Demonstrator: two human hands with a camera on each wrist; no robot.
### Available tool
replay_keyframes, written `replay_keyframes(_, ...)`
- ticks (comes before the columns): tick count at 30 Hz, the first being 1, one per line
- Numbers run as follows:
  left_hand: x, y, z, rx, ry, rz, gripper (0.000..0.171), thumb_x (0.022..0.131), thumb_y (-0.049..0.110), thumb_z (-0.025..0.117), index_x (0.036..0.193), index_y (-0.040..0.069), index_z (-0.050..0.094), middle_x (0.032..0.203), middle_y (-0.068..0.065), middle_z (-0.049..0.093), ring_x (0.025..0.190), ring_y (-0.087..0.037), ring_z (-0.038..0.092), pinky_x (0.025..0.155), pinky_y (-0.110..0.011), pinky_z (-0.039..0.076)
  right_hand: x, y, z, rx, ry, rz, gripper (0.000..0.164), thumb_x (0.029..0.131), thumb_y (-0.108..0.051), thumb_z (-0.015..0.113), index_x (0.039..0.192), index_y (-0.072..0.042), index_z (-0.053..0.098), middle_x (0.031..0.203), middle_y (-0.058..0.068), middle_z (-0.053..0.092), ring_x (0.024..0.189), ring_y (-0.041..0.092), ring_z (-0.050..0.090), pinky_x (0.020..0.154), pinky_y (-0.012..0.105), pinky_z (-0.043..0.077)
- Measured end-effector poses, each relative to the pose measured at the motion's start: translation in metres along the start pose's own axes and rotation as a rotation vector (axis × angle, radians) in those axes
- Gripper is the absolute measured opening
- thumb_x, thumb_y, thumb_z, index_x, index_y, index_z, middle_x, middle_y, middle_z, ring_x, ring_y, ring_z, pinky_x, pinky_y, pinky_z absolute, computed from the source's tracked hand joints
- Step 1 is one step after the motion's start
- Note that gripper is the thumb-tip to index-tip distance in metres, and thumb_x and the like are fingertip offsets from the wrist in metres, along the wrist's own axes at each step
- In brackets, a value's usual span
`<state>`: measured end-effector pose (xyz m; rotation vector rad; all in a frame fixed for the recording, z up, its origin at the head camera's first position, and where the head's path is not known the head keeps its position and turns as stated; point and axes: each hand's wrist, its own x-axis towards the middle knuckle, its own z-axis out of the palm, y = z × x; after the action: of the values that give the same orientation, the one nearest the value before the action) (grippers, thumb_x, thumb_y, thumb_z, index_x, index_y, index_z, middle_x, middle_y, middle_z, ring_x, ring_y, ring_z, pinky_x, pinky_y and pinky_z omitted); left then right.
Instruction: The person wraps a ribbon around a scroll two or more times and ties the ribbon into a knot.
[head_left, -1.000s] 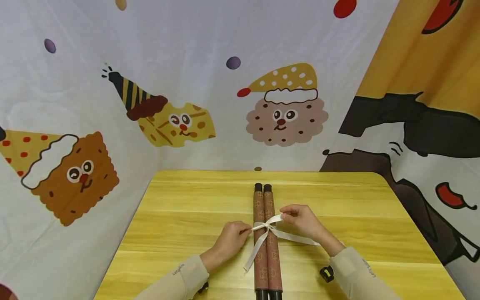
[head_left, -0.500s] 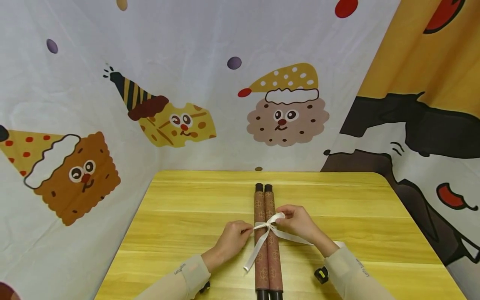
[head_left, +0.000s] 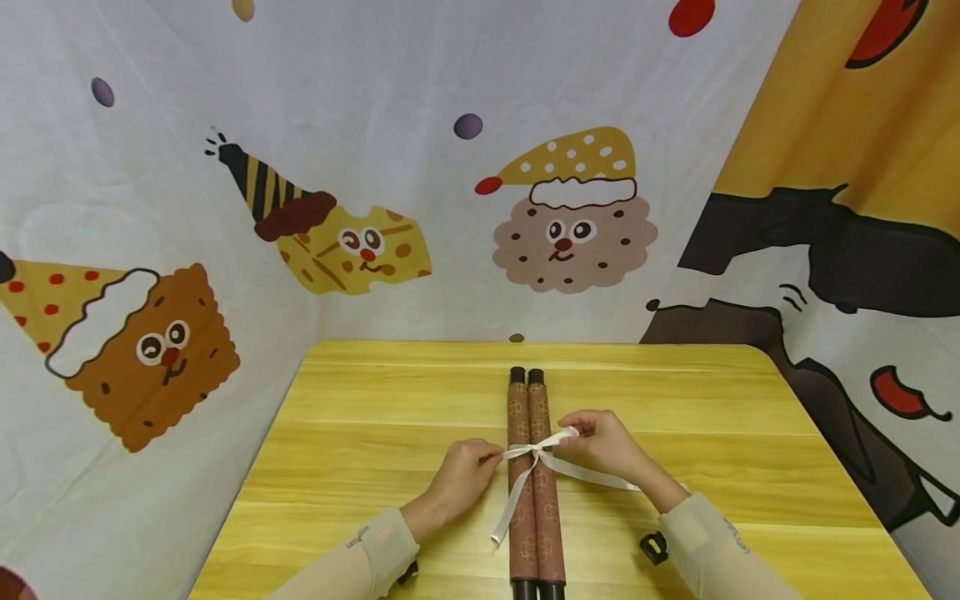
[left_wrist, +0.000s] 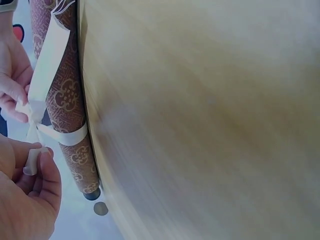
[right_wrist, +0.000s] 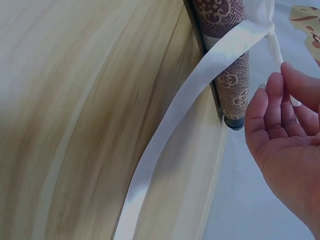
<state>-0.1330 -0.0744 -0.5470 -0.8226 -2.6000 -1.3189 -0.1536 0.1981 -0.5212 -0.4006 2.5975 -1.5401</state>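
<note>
Two brown patterned scrolls (head_left: 522, 517) with black end knobs lie side by side, pointing away from me. A white ribbon (head_left: 512, 508) circles them and is knotted on top in a bow, with one tail lying toward the near left and the other trailing right. My left hand (head_left: 461, 483) pinches the bow's left loop between thumb and fingertips. With thumb and finger my right hand (head_left: 603, 446) pinches the right loop. In the right wrist view, the long ribbon tail (right_wrist: 172, 117) runs down past the right hand (right_wrist: 285, 130). In the left wrist view, both hands grip ribbon near the knot.
The wooden table (head_left: 360, 400) carries the scrolls near its middle. Behind it and at the sides hangs a white cloth (head_left: 420, 67) printed with cartoon food. A black wrist camera (head_left: 654, 547) shows under the right sleeve.
The right hand goes slightly left toward the knot, then back right, with the loop drawn out again. The left hand stays nearly in place, pinching its loop.
</note>
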Motion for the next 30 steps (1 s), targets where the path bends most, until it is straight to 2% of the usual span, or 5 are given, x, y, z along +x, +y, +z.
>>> replay_keyframes(10, 0.0, -0.004, -0.003, -0.027, -0.009, -0.029, 0.012, 0.086, 0.005, 0.065, 0.095, 0.007, 0.073, 0.09, -0.005, 0.072, 0.081, -0.003, 0.061, 0.07, -0.018, 0.053, -0.004, 0.01, -0.009, -0.023, 0.008, 0.026, 0.03, 0.078, -0.02, 0.076, 0.1, 0.0, 0.07, 0.077, 0.005, 0.065, 0.065, 0.018, 0.051, 0.054, 0.026, 0.046)
replay_keyframes(15, 0.003, -0.006, -0.004, -0.034, -0.033, -0.056, 0.012, 0.086, 0.002, 0.064, 0.095, 0.005, 0.073, 0.091, -0.007, 0.072, 0.081, -0.004, 0.061, 0.07, -0.018, 0.054, -0.009, 0.009, -0.009, -0.009, 0.01, 0.037, 0.027, 0.078, -0.017, 0.076, 0.099, -0.001, 0.07, 0.073, 0.007, 0.062, 0.062, 0.016, 0.046, 0.05, 0.023, 0.041)
replay_keyframes(22, 0.007, -0.011, -0.004, -0.064, -0.056, -0.121, 0.012, 0.086, 0.001, 0.064, 0.093, 0.003, 0.073, 0.086, -0.01, 0.072, 0.074, -0.012, 0.064, 0.063, -0.021, 0.054, -0.015, 0.015, -0.004, 0.04, 0.008, 0.027, 0.022, 0.081, -0.006, 0.071, 0.1, 0.004, 0.067, 0.076, 0.012, 0.062, 0.058, 0.014, 0.046, 0.045, 0.021, 0.042)
replay_keyframes(27, 0.008, -0.015, -0.002, -0.086, -0.072, -0.14, 0.011, 0.088, 0.003, 0.063, 0.093, 0.004, 0.073, 0.086, -0.009, 0.072, 0.072, -0.014, 0.064, 0.062, -0.021, 0.054, -0.015, 0.016, -0.001, 0.008, 0.025, 0.047, 0.02, 0.08, -0.004, 0.072, 0.098, 0.004, 0.067, 0.071, 0.009, 0.059, 0.056, 0.013, 0.046, 0.044, 0.019, 0.04)
replay_keyframes(30, 0.007, -0.016, -0.003, -0.094, -0.053, -0.143, 0.011, 0.088, 0.006, 0.063, 0.094, 0.005, 0.073, 0.088, -0.008, 0.072, 0.072, -0.011, 0.063, 0.063, -0.021, 0.055, -0.015, 0.016, -0.001, -0.01, 0.031, 0.047, 0.022, 0.08, -0.007, 0.072, 0.099, 0.003, 0.067, 0.071, 0.009, 0.06, 0.056, 0.015, 0.047, 0.045, 0.021, 0.041)
